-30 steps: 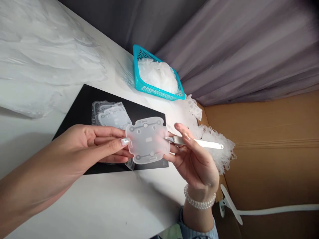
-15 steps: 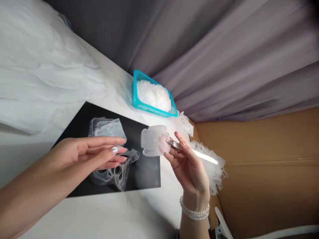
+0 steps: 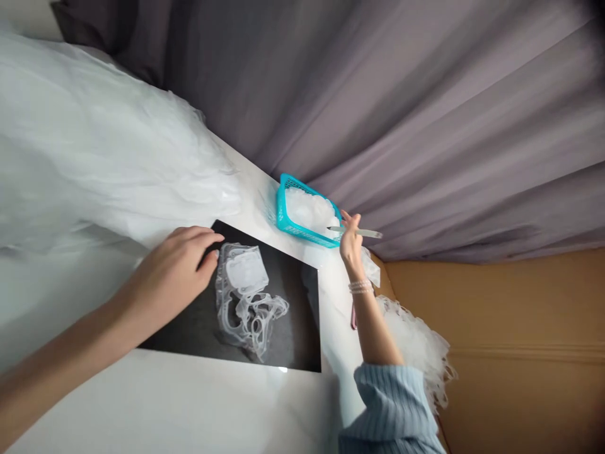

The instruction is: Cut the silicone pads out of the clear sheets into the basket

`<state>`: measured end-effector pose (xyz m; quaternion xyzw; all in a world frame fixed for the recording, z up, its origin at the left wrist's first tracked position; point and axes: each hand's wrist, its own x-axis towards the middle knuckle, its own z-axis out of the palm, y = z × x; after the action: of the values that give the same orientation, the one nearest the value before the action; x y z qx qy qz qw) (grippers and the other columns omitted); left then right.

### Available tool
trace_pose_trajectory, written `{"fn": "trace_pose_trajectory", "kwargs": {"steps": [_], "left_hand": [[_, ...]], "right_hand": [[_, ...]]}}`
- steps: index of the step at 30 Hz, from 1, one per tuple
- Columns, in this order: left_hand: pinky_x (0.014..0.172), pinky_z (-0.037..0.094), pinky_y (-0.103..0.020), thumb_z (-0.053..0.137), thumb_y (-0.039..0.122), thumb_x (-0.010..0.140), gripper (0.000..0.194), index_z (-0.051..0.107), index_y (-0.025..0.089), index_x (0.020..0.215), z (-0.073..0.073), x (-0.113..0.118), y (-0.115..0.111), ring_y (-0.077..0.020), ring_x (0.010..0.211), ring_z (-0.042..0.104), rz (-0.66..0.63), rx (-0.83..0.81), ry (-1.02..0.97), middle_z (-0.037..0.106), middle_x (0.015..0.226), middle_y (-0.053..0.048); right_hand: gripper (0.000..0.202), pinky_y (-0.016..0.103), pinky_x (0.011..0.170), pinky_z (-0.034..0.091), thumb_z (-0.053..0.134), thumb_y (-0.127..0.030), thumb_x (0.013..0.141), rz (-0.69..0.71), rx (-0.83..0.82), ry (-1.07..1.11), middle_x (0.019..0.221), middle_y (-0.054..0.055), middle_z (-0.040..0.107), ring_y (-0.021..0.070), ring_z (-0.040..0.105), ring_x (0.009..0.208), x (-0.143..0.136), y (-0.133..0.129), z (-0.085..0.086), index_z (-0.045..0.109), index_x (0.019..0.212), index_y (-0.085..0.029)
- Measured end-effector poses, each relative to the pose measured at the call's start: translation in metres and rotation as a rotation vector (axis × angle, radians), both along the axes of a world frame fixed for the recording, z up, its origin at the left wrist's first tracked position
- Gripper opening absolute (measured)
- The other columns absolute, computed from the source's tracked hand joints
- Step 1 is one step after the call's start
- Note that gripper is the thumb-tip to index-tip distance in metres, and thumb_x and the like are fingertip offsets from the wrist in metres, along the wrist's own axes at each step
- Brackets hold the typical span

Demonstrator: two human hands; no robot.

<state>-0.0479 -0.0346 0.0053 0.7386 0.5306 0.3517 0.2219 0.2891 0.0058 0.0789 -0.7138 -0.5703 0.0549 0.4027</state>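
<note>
My right hand (image 3: 350, 241) is at the near right end of a turquoise basket (image 3: 307, 237), its fingers closed around a slim pointed metal tool (image 3: 371, 233). The tool's tip reaches over the basket's rim, beside the translucent white pieces (image 3: 309, 210) inside. My left hand (image 3: 182, 261) is over the left side of a black mat (image 3: 300, 321), thumb and index finger apart, nothing visible between them. Beside those fingertips lie a stack of translucent sheets (image 3: 246, 270) and tangled clear cut-out strips (image 3: 259, 318), both on the mat.
A large white filmy heap (image 3: 118, 145) covers the left of the white table (image 3: 227, 403). To the right lies a pile of translucent ragged strips (image 3: 416, 340), near a brown padded surface (image 3: 510, 315). A grey curtain (image 3: 401, 113) hangs behind the basket.
My right hand has moved away to the basket with the tool; the translucent piece it held is no longer visible in it. My left hand has moved back and left, uncovering the sheets and strips.
</note>
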Motion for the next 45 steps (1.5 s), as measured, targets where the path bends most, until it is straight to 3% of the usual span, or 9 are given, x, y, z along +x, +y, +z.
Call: {"fn": "trace_pose_trajectory", "kwargs": {"steps": [3, 6, 12, 15, 18, 22, 30, 36, 45], "left_hand": [[0.102, 0.051, -0.047, 0.039, 0.022, 0.092, 0.042, 0.067, 0.007, 0.121, -0.008, 0.008, -0.001, -0.0323, 0.123, 0.058, -0.083, 0.085, 0.127, 0.067, 0.126, -0.017], [0.099, 0.052, -0.047, 0.039, 0.018, 0.093, 0.042, 0.064, 0.01, 0.126, -0.015, 0.015, -0.001, -0.0316, 0.122, 0.057, -0.144, 0.087, 0.191, 0.066, 0.126, -0.016], [0.108, 0.045, -0.047, 0.03, 0.009, 0.092, 0.053, 0.053, 0.008, 0.14, -0.028, 0.017, 0.005, -0.0311, 0.133, 0.049, -0.182, 0.104, 0.253, 0.057, 0.142, -0.017], [0.114, 0.038, -0.049, 0.03, 0.017, 0.096, 0.055, 0.043, 0.003, 0.148, -0.035, 0.014, 0.004, -0.033, 0.146, 0.036, -0.215, 0.158, 0.304, 0.045, 0.154, -0.02], [0.119, 0.03, -0.053, 0.03, 0.025, 0.099, 0.059, 0.035, -0.001, 0.151, -0.041, 0.01, -0.001, -0.0355, 0.15, 0.028, -0.252, 0.252, 0.399, 0.035, 0.159, -0.024], [0.118, 0.028, -0.058, 0.028, 0.021, 0.098, 0.06, 0.031, 0.0, 0.153, -0.039, 0.008, -0.012, -0.0363, 0.15, 0.029, -0.252, 0.278, 0.456, 0.029, 0.161, -0.024], [0.121, 0.024, -0.054, 0.031, 0.003, 0.087, 0.063, 0.045, 0.005, 0.148, -0.022, 0.021, -0.019, -0.0304, 0.15, 0.031, -0.438, 0.367, 0.51, 0.033, 0.161, -0.018], [0.121, 0.026, -0.049, 0.039, 0.017, 0.092, 0.052, 0.055, 0.009, 0.14, -0.023, 0.038, -0.014, -0.0293, 0.144, 0.041, -0.64, 0.343, 0.492, 0.049, 0.153, -0.015], [0.088, 0.049, -0.05, 0.029, 0.043, 0.102, 0.057, 0.058, 0.01, 0.139, -0.007, 0.05, -0.057, -0.0372, 0.124, 0.056, -0.463, 0.308, 0.586, 0.054, 0.144, -0.026]], "right_hand": [[0.072, 0.04, 0.093, 0.046, 0.006, -0.056, 0.104, 0.052, -0.022, -0.068, 0.101, 0.013, 0.07, 0.0238, 0.065, 0.096, -0.034, -0.047, -0.008, 0.059, 0.13, -0.015], [0.052, 0.035, 0.082, 0.049, 0.036, -0.057, 0.102, 0.216, -0.124, -0.164, 0.076, 0.005, 0.068, 0.0201, 0.065, 0.074, -0.08, -0.095, -0.022, 0.068, 0.087, -0.02], [0.022, 0.033, 0.072, 0.049, 0.05, -0.023, 0.1, 0.609, -0.093, -0.61, 0.085, 0.01, 0.067, 0.025, 0.063, 0.093, -0.15, -0.128, -0.051, 0.052, 0.078, -0.021], [0.028, 0.029, 0.062, 0.041, 0.041, -0.012, 0.097, 0.579, -0.092, -0.437, 0.068, 0.003, 0.055, 0.018, 0.054, 0.07, -0.145, -0.124, -0.056, 0.041, 0.071, -0.022], [0.034, 0.025, 0.058, 0.04, 0.054, -0.023, 0.094, 0.338, -0.069, 0.074, 0.063, -0.003, 0.048, 0.0126, 0.05, 0.061, -0.117, -0.119, -0.056, 0.033, 0.068, -0.022], [0.041, 0.03, 0.064, 0.054, 0.07, -0.039, 0.083, 0.044, -0.16, 0.607, 0.076, 0.003, 0.065, 0.0198, 0.067, 0.077, -0.068, -0.115, -0.054, 0.035, 0.07, -0.022], [0.043, 0.026, 0.061, 0.054, 0.049, -0.057, 0.096, 0.068, -0.102, 0.475, 0.081, 0.002, 0.064, 0.0172, 0.065, 0.08, -0.049, -0.111, -0.036, 0.057, 0.118, -0.021], [0.027, 0.025, 0.066, 0.051, 0.064, -0.038, 0.089, 0.28, -0.272, 0.44, 0.071, 0.002, 0.066, 0.0136, 0.06, 0.066, -0.092, -0.079, -0.037, 0.074, 0.099, -0.015], [0.015, 0.025, 0.061, 0.053, 0.066, -0.031, 0.085, 0.269, -0.168, 0.483, 0.083, 0.003, 0.068, 0.0134, 0.063, 0.063, -0.109, -0.091, -0.053, 0.068, 0.079, -0.017]]}}
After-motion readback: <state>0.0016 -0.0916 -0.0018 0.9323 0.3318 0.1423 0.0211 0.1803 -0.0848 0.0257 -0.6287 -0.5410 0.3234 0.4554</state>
